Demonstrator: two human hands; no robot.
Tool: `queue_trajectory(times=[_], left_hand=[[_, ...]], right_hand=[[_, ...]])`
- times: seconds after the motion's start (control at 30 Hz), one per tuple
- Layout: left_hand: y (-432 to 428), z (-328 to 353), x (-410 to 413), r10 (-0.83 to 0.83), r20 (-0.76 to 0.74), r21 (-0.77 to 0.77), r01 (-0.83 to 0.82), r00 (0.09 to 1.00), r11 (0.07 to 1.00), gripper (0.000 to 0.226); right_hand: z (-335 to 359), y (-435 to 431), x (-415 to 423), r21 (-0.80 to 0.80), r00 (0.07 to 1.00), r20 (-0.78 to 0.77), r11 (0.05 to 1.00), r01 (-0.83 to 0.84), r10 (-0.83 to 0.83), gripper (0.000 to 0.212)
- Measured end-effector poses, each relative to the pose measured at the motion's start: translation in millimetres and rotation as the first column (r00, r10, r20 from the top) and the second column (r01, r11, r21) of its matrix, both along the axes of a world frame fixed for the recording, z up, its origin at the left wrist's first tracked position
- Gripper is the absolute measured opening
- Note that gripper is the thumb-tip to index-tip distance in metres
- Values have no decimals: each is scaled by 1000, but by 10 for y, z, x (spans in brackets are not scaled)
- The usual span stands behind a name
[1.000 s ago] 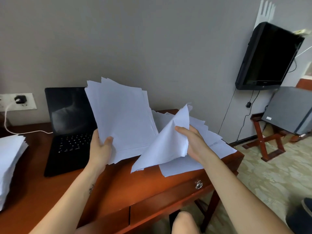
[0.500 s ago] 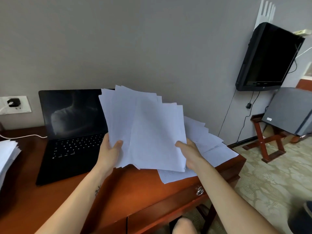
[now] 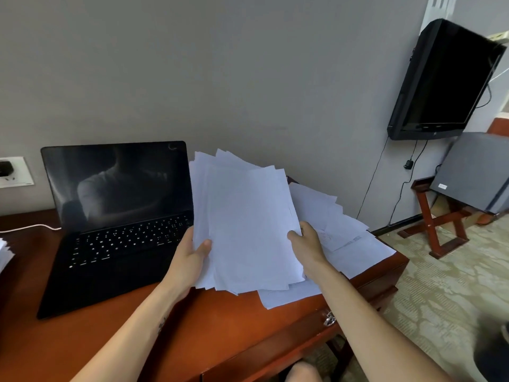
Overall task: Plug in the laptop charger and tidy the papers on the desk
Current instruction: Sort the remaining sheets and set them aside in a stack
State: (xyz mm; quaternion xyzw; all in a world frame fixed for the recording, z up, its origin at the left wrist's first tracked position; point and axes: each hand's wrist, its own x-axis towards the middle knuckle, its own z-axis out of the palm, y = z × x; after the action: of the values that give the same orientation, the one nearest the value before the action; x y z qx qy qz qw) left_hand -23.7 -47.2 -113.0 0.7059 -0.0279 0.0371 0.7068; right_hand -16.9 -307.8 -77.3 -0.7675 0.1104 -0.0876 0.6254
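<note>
A loose sheaf of white papers [image 3: 248,221] stands nearly upright over the red-brown desk [image 3: 192,326]. My left hand [image 3: 190,257] grips its left edge and my right hand [image 3: 305,244] grips its right edge. More sheets [image 3: 355,249] lie spread flat on the desk's right end, behind and under the sheaf. An open black laptop [image 3: 115,230] sits to the left. A black charger plug [image 3: 5,168] is in the white wall socket [image 3: 19,172], with a white cable [image 3: 33,227] running along the desk toward the laptop.
The corner of another paper pile [image 3: 4,255] shows at the left edge. A black TV [image 3: 446,78] hangs on the wall at right, above a grey box [image 3: 476,172] on a wooden stand [image 3: 438,219]. A drawer with a metal pull [image 3: 329,319] fronts the desk.
My right hand has brought its separate sheet against the bunch in my left hand, and both hands now hold one sheaf, lower and further right. The view has shifted left.
</note>
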Motion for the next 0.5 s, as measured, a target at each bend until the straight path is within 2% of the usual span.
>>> queue_trajectory(times=[0.1, 0.23, 0.33, 0.5], left_hand=[[-61, -48, -21, -32, 15, 12, 32, 999, 999, 35], [-110, -143, -82, -3, 15, 12, 3, 1000, 1000, 29], [-107, -140, -85, 25, 5, 78, -25, 1000, 997, 32], [-69, -81, -24, -65, -117, 73, 74, 991, 995, 24]], right_hand=[[-100, 26, 104, -12, 999, -38, 999, -31, 30, 28], [-311, 66, 166, -7, 998, -70, 1000, -2, 2, 20], [-440, 80, 199, -10, 1000, -26, 1000, -4, 4, 31], [-450, -28, 159, 10, 997, -42, 998, -60, 60, 48]])
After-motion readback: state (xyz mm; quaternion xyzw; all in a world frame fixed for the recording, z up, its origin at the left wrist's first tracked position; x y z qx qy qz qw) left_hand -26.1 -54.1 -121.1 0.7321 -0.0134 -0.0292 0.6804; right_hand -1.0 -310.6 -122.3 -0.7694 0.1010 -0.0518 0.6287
